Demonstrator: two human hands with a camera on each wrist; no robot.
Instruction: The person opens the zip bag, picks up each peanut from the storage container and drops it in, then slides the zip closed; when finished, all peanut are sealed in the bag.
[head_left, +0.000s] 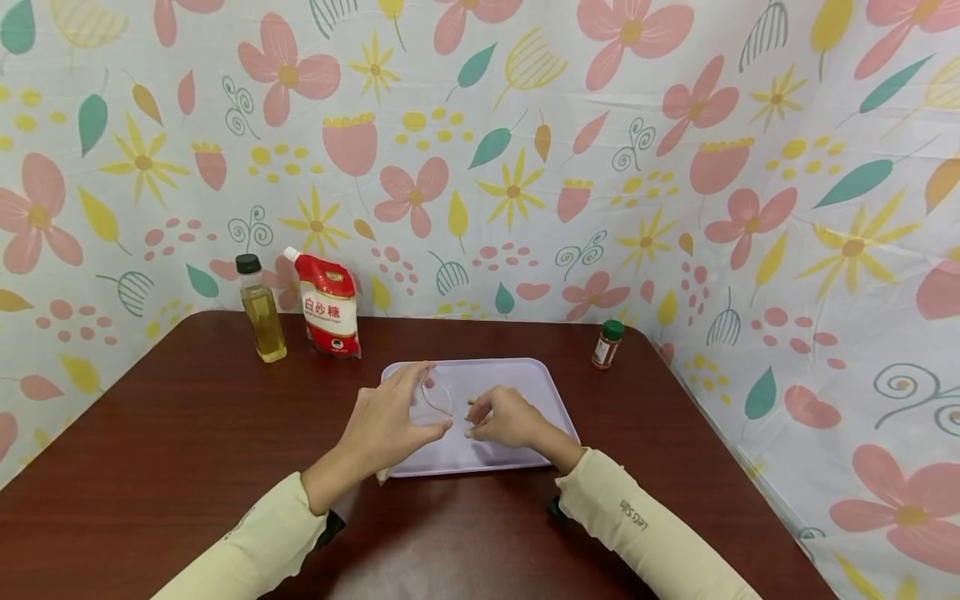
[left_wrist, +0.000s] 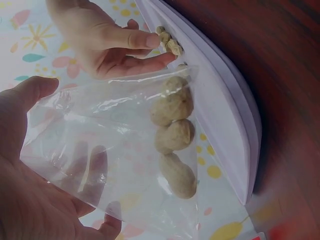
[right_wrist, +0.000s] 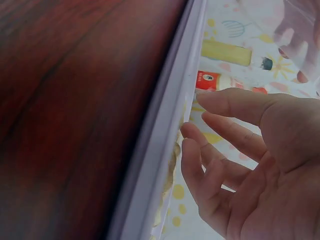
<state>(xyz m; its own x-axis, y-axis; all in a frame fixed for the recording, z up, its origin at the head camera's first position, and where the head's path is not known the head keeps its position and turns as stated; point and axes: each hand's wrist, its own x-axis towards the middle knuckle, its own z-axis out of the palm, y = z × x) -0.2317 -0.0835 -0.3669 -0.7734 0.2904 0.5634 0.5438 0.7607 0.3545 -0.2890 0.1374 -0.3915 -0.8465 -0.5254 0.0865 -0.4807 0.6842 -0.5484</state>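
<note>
My left hand (head_left: 390,425) holds a clear plastic bag (head_left: 435,400) over the left part of a pale lilac tray (head_left: 510,375), thumb and fingers spread around its upper part. Several tan, knobbly pieces (left_wrist: 172,117) sit in the bottom of the bag, seen through the film in the left wrist view. My right hand (head_left: 506,417) is low over the tray, fingers loosely bent and thumb apart from them. Small tan, wrinkled pieces (left_wrist: 172,46) lie on the tray right by its fingertips. In the right wrist view, the tray's rim partly hides them.
On the dark wooden table (head_left: 187,433) stand a bottle of yellow oil (head_left: 264,321) and a red-and-white sugar pouch (head_left: 330,308) at the back left. A small green-capped jar (head_left: 607,344) stands at the back right. A floral curtain (head_left: 480,208) hangs behind the table.
</note>
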